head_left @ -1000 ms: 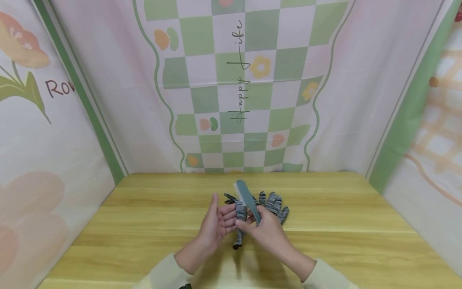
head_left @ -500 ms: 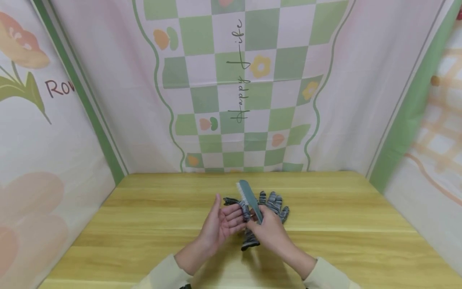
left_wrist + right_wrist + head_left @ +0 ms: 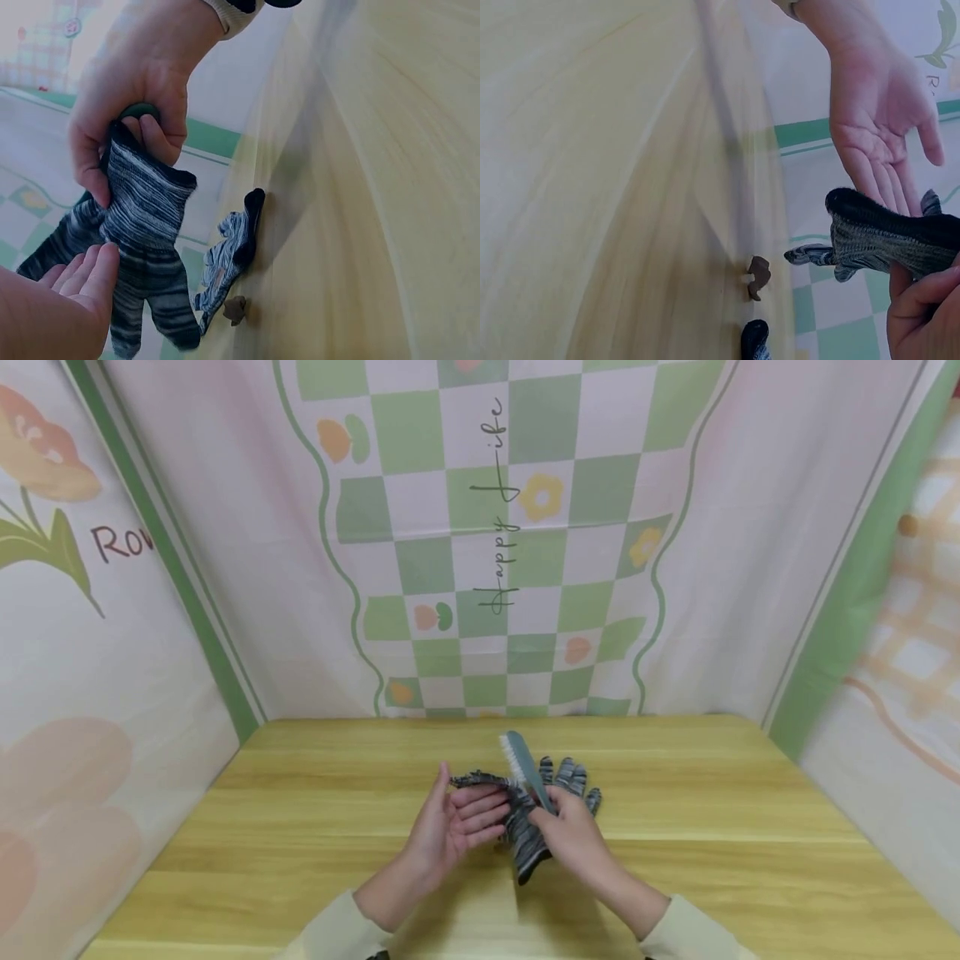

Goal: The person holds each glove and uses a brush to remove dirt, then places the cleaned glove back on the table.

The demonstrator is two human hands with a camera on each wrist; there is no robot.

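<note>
A grey-and-black striped knit glove hangs from my right hand, cuff down toward me in the head view. That same hand grips a blue-green brush with white bristles facing left. In the left wrist view, the thumb pinches the glove near its dark cuff, and the brush's rounded handle end shows inside the grip. My left hand is palm up, its fingers straight and close against the glove's finger part. Part of the glove's fingers stretches left behind my left fingertips.
A second matching glove lies on the wooden table behind my right hand. Near it on the table is a small brown lump, seen in both wrist views. Patterned curtains stand around the back and sides.
The held glove has turned, so its cuff swings right and its broad side shows, while its fingers extend farther left. The brush has shifted slightly right with my right hand.
</note>
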